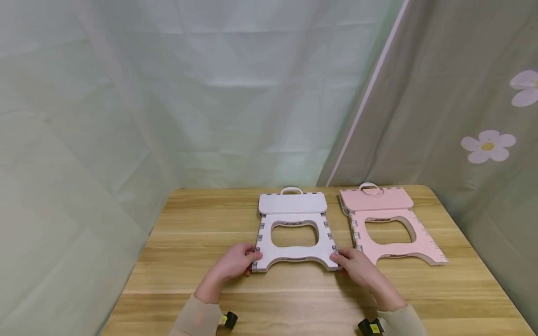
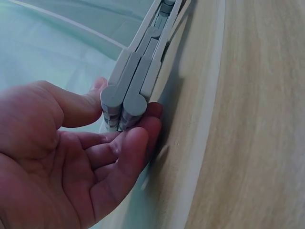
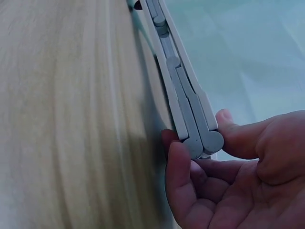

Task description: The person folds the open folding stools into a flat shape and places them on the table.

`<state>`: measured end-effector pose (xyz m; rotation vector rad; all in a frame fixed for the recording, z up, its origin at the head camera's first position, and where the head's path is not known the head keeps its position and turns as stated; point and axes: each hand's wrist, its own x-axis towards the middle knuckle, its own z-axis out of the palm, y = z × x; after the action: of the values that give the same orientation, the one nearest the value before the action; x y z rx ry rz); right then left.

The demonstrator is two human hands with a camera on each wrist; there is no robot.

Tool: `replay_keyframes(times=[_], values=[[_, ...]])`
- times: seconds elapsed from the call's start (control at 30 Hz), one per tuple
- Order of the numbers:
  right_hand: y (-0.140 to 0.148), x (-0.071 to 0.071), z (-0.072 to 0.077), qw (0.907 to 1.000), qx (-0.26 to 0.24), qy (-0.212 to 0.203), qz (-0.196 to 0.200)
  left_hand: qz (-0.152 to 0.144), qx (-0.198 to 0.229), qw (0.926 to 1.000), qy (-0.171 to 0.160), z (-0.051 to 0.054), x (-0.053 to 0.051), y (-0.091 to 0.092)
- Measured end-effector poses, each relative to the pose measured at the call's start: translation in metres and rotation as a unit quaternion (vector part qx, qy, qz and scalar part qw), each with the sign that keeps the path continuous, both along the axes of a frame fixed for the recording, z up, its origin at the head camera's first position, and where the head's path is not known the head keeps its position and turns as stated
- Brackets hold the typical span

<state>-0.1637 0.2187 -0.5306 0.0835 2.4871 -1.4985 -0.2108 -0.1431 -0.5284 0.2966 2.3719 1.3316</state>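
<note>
A white folding step stool, folded flat, lies in the middle of the wooden table with its carry loop toward the back. My left hand grips its near left corner, thumb on top and fingers curled underneath. At the near right corner, my right hand holds it the same way. Both wrist views show the stool's grey hinge ends, in the left wrist view beside the left thumb and in the right wrist view beside the right thumb. The near edge appears slightly raised off the tabletop.
A pink folding stool, also folded flat, lies to the right, close to my right hand. The wooden table ends at the back against a pale green curtain. A grey-green curtain with white flowers hangs at the right.
</note>
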Motion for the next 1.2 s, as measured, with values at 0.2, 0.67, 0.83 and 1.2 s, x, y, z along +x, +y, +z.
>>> replay_keyframes(times=[0.2,0.67,0.83,1.2], values=[[-0.002,-0.001,-0.002,0.9990,0.037,0.008,-0.023,0.017,0.011,0.9998,-0.001,-0.002,0.000,0.002],[0.002,-0.004,0.002,0.9829,0.166,0.080,0.008,0.037,-0.005,0.9982,0.046,-0.007,-0.001,0.004],[0.003,-0.003,0.003,0.9807,0.175,0.086,0.013,0.045,-0.012,0.9975,0.053,-0.007,0.000,0.005],[0.019,0.002,0.022,0.9680,0.196,0.157,0.004,0.080,-0.105,0.9784,0.159,0.008,-0.006,-0.001]])
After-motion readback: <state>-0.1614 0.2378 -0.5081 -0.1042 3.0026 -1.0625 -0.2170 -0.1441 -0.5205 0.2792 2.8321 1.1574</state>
